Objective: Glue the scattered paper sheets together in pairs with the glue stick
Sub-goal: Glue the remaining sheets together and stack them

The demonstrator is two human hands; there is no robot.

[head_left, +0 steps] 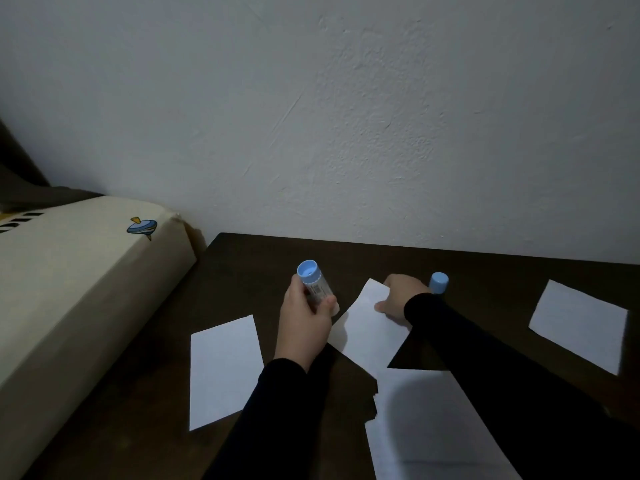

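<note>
four white paper sheets lie on the one dark table (485,271): a left sheet (223,370), a middle sheet (367,330), a right sheet (581,323) and a near sheet (433,431). there is one glue stick (313,284), one blue cap (438,283), one cream box (69,282), and two hands, the left hand (304,320) and the right hand (401,294).

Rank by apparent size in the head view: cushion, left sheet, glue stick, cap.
1. cushion
2. left sheet
3. glue stick, gripped by the left hand, partly hidden
4. cap, partly hidden behind the right hand
</note>
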